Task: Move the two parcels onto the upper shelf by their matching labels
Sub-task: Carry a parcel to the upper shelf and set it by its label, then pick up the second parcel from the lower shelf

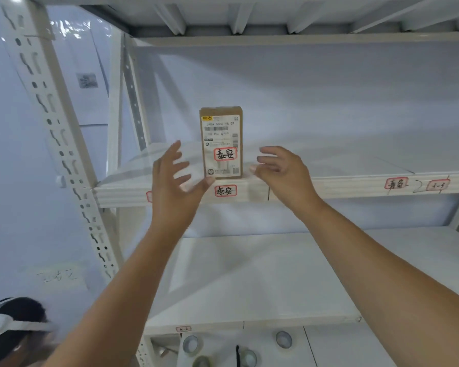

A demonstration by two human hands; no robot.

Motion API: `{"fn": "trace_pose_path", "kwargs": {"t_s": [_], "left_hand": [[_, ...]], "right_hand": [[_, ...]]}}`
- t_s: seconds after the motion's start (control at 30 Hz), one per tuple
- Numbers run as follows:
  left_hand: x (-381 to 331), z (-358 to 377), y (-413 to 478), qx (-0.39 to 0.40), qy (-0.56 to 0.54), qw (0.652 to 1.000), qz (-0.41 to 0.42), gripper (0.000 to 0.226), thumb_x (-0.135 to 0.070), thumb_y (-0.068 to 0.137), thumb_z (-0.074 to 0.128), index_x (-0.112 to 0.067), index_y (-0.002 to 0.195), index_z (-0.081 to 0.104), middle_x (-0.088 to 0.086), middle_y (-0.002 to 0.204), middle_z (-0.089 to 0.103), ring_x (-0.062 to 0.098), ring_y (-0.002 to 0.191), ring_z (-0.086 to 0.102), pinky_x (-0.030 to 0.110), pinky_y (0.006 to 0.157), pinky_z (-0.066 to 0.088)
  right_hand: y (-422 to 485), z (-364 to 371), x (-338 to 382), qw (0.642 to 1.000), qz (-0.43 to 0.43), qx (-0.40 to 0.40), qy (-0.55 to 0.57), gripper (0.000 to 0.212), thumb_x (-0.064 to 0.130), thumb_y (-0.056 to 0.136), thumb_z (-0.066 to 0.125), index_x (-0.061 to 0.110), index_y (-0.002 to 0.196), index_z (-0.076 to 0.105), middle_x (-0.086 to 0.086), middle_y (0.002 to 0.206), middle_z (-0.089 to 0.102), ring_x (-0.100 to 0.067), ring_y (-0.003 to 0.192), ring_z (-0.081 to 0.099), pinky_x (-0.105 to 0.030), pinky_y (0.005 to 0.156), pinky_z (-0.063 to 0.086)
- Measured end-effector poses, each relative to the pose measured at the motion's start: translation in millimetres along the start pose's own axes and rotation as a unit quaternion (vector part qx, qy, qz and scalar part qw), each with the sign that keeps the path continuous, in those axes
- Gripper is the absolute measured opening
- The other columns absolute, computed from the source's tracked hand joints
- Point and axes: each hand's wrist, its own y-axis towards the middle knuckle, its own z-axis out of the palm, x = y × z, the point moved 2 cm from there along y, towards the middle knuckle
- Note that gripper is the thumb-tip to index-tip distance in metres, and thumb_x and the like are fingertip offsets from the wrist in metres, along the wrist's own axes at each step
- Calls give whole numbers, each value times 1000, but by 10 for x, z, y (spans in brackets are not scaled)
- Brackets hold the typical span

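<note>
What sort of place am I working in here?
Probably a parcel sorting or storage room: white metal shelving, handwritten labels on the shelf edge, and a cardboard parcel with a shipping slip standing above its matching label.

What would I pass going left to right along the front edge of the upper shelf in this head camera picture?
Slotted steel upright → open left hand → standing cardboard parcel, directly above a red-ringed shelf label with the same characters → open right hand → a second red-ringed label → a third, numbered label.
</note>
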Motion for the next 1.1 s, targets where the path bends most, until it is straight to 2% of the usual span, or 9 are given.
{"fn": "trace_pose_path", "kwargs": {"t_s": [0.07, 0.17, 0.27, 0.47, 0.6, 0.77, 0.9, 1.0, 1.1], "left_hand": [[-17, 139, -381, -37, -30, 999, 12, 49, -16, 87, 87, -26, 131, 69, -2, 114, 70, 4, 96, 69, 20, 83, 54], [17, 567, -810, 57, -74, 995, -45, 13, -19, 92, 83, -27, 101, 80, -10, 83, 75, -1, 76, 68, 18, 74, 52], [78, 1076, -1091, 153, -114, 977, -97, 11, -19, 93, 81, -30, 97, 81, -20, 80, 75, -4, 74, 67, 16, 72, 53], [-24, 2087, -1509, 252, -159, 944, -141, 10, -15, 96, 77, -25, 98, 81, -22, 80, 76, -3, 76, 68, 14, 73, 53], [-169, 2777, -1806, 298, -165, 925, -169, 14, -19, 97, 76, -32, 95, 82, -9, 84, 79, 16, 83, 73, 33, 85, 57], [-334, 3709, -2209, 322, -157, 912, -201, 16, -17, 98, 74, -31, 97, 81, -18, 79, 77, 0, 74, 69, 19, 75, 55], [-394, 4451, -2486, 326, -141, 899, -257, 17, -8, 98, 72, -21, 103, 82, -22, 79, 78, -3, 70, 69, 10, 67, 52], [-360, 4928, -2647, 307, -118, 892, -311, 21, -7, 98, 69, -16, 111, 82, -12, 89, 79, 8, 77, 69, 16, 67, 53], [-268, 5244, -2772, 271, -108, 880, -375, 25, -5, 97, 67, -14, 116, 80, 0, 98, 77, 16, 83, 68, 24, 71, 52]], "right_hand": [[-275, -159, -135, 997, -6, -39, 68, 20, 16, 92, 81, 15, 112, 81, -7, 104, 85, -16, 91, 79, -37, 90, 65], [-660, -373, -377, 995, 13, -29, 92, 6, 8, 93, 78, 10, 96, 83, -17, 94, 84, -17, 74, 76, -27, 69, 64], [-896, -618, -687, 997, 51, -8, 62, 7, 11, 94, 77, 14, 96, 83, -13, 96, 85, -13, 73, 77, -26, 70, 64], [-1128, -1425, -1331, 992, 121, -41, 21, 11, 14, 96, 78, 9, 103, 83, 0, 83, 84, -12, 71, 79, -25, 69, 63], [-1271, -2077, -1700, 984, 160, -71, 15, 13, 15, 97, 77, 8, 107, 83, -8, 91, 85, -13, 73, 78, -26, 71, 64], [-1373, -2973, -2238, 973, 210, -96, 21, 13, 17, 94, 79, 12, 106, 83, -4, 88, 83, -10, 70, 75, -21, 66, 58], [-1367, -3687, -2748, 962, 250, -104, 11, 13, 11, 92, 78, 17, 101, 85, -14, 95, 83, -16, 75, 75, -29, 72, 62], [-1317, -4110, -3126, 953, 290, -90, 5, 17, 7, 94, 75, 15, 105, 84, -6, 89, 82, -12, 75, 75, -24, 70, 59], [-1235, -4351, -3455, 946, 317, -63, -1, 17, 12, 94, 75, 17, 109, 83, 4, 92, 79, -13, 84, 74, -29, 76, 62]]}}
